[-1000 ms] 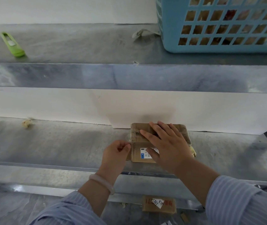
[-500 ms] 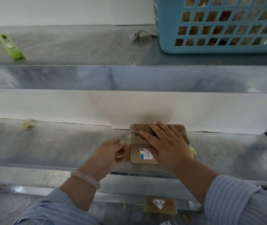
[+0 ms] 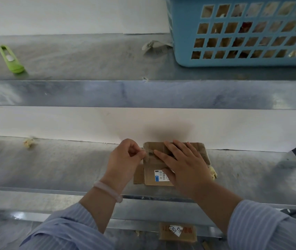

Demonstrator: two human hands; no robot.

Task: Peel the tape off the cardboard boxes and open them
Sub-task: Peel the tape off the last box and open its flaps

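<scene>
1. Steel worktop [image 3: 62, 165], bearing the small cardboard box [image 3: 150, 175] close to the white back panel, within easy reach.
2. Blue plastic basket [image 3: 183, 33] parked on the upper shelf, well apart from the work.
3. Right grip [image 3: 183, 165] released, fingers spread flat on the box top, likely anchoring it against the pull.
4. Left grip [image 3: 123, 159] pinching the tape [image 3: 148, 154] end at the box's left edge, apparently to draw it off sideways.
5. Green utility knife [image 3: 12, 59] lying untouched on the upper shelf, far left.

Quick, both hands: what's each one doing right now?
Left hand: pinching tape at the left edge of the cardboard box.
Right hand: open, pressing flat on the box.
</scene>
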